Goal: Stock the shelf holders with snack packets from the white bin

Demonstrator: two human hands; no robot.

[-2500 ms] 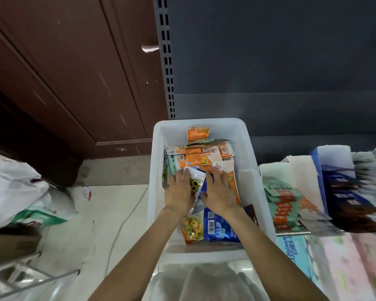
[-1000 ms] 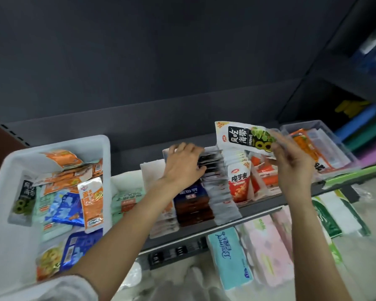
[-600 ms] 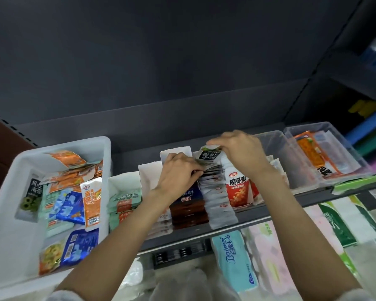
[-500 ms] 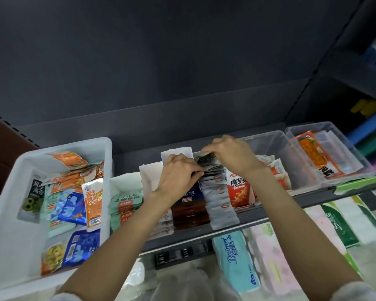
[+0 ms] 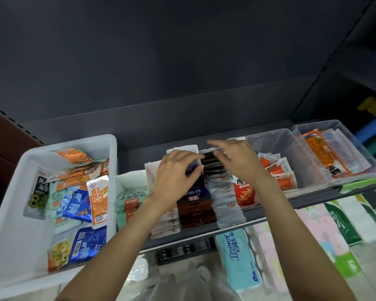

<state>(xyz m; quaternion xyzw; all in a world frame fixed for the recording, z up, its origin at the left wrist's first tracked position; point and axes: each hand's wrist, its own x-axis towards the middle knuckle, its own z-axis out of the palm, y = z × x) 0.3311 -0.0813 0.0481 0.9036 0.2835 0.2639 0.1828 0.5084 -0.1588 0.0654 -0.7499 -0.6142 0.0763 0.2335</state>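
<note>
Since packet went in, right hand [image 5: 239, 161] lifted — grip released | left hand [image 5: 176, 172] grip loosely open beside holder row [image 5: 224, 192]

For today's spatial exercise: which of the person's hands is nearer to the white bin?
Left. The left hand is over the holders just right of the white bin; the right hand is farther right, beyond the left.

Head view: above, facing down-forward, close over shelf [image 5: 269, 205].
</note>
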